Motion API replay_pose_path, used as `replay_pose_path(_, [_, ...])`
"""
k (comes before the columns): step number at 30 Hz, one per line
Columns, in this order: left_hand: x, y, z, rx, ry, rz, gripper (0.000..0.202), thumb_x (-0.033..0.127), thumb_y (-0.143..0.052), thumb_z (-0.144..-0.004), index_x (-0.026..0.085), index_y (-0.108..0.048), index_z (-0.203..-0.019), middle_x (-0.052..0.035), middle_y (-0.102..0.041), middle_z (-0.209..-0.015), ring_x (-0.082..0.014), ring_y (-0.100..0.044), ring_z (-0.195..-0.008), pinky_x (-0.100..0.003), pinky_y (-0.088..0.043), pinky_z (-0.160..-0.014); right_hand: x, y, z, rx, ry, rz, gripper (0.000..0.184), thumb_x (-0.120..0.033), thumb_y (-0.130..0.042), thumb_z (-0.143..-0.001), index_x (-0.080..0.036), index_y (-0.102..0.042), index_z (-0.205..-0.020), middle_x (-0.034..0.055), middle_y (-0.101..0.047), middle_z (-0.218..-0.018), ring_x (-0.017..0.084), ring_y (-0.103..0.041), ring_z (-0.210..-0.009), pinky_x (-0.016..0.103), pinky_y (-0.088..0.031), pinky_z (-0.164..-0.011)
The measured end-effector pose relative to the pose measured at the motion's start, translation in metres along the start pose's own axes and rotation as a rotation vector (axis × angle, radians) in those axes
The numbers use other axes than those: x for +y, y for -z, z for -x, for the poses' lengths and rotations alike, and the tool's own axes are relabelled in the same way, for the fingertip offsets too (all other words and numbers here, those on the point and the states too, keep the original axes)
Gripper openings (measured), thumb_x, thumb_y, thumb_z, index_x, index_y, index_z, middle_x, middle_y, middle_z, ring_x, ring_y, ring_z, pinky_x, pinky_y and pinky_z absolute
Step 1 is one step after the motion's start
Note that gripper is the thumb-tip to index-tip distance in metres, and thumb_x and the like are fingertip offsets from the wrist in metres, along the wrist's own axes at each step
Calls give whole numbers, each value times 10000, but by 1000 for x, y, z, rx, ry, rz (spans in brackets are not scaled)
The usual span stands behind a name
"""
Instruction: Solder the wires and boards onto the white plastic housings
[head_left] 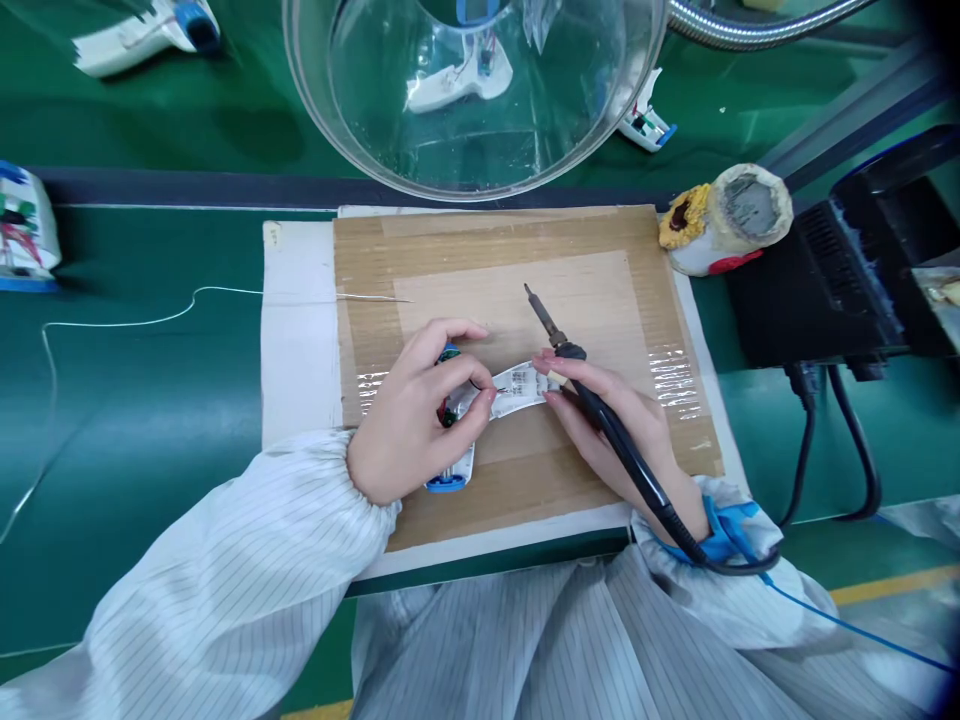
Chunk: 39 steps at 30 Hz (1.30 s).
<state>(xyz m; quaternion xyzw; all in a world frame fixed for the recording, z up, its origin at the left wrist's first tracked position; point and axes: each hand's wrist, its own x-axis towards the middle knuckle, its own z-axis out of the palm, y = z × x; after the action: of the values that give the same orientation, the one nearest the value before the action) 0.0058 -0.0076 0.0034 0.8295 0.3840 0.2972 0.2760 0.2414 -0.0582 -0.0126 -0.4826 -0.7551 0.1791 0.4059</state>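
Taking the middle of the cardboard as the clock's centre, a green table (150,390) spread all round, with a white sheet (296,330) on it and the brown cardboard (525,500) on top of that. A round clear dish (480,192) stood at twelve o'clock, and a black box (802,290) between two and three. The left hand (405,420) reached in from between eight and nine, thumb and finger pinching a thin dark wire (501,389). The right hand (649,430), near four o'clock, was bent around a soldering iron (622,445), whose tip pointed to eleven o'clock, above the cardboard and apart from the work. The right fingertips were at the narrow end of a white casing (525,384), which lay near the centre, partly hidden by the left hand, its blue-edged end at seven o'clock. A jar (709,250) with a yellow flower on it stood at two. Other white parts lay at ten (142,40) and one o'clock, the latter beside the dish. A blue strap (727,530) circled the right wrist. A silver strand (112,324) ran in from nine o'clock and ended over the cardboard.
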Motion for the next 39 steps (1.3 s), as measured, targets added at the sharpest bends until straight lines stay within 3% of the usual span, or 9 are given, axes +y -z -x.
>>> replay_pose_path(6, [4,10,-3,-29,-104,-158,152,128,-607,-1009,171,-719,-916,-168,-633,-1400,-314,-608,-1352,-492,-524,-1119,4,-3,0,0,0,3,515,-97,-676,-1017,-328,-596,-1470,31,-796,-1292,206,-782,-1181,315,-663,-1014])
replay_pose_path(13, [5,-3,-2,86,-8,-74,135,148,-617,-1005,184,-704,-909,-131,-660,-1329,-270,-642,-1261,-462,-523,-1084,1,2,3,4,-33,-46,458,-151,-678,-1035,-321,-613,-1455,24,-786,-1316,203,-771,-1198,319,-644,-1027])
replay_pose_path(16, [4,-2,-1,50,45,-43,147,164,-617,-1009,179,-717,-902,-131,-652,-1340,-269,-629,-1288,-447,-496,-1108,-3,11,8,148,-72,-105,284,-320,-651,-1074,-310,-700,-1354,11,-830,-1022,198,-810,-901,331,-664,-815])
replay_pose_path(18, [4,-1,-1,36,59,-28,157,176,-610,-1016,178,-721,-905,-130,-651,-1344,-264,-623,-1300,-435,-484,-1118,-4,16,10,243,-44,-133,248,-412,-606,-1092,-293,-759,-1246,2,-783,-823,177,-734,-678,327,-601,-628])
replay_pose_path(21, [3,0,-1,35,58,-17,157,179,-604,-1016,178,-719,-910,-126,-649,-1343,-255,-620,-1310,-412,-478,-1125,-3,17,10,283,48,-144,235,-361,-580,-1100,-266,-795,-1113,-6,-737,-722,152,-625,-549,321,-509,-523])
replay_pose_path(28, [2,-2,-3,29,81,-6,138,185,-614,-1005,185,-709,-905,-107,-665,-1307,-249,-637,-1282,-409,-488,-1115,-6,12,1,209,128,-151,199,-179,-581,-1032,-234,-767,-1077,1,-748,-748,149,-595,-546,307,-459,-493])
replay_pose_path(34, [3,-3,-3,47,84,-11,138,184,-609,-999,183,-692,-889,-115,-670,-1307,-261,-637,-1275,-435,-495,-1102,-4,18,6,224,176,-55,189,-251,-577,-1064,-236,-764,-1053,-7,-698,-693,151,-604,-546,303,-471,-486])
replay_pose_path(37, [4,-4,-3,47,82,-11,136,181,-612,-992,183,-687,-879,-117,-672,-1303,-259,-636,-1274,-431,-499,-1094,-3,18,10,294,56,-17,199,-359,-609,-1084,-274,-759,-1184,-24,-706,-689,154,-635,-525,308,-535,-498])
replay_pose_path(39, [4,-5,-3,45,83,-5,132,176,-614,-986,182,-687,-876,-118,-673,-1300,-259,-636,-1272,-430,-501,-1091,-3,17,9,224,-92,-31,246,-322,-608,-1091,-298,-706,-1315,-12,-778,-791,176,-743,-643,325,-644,-650])
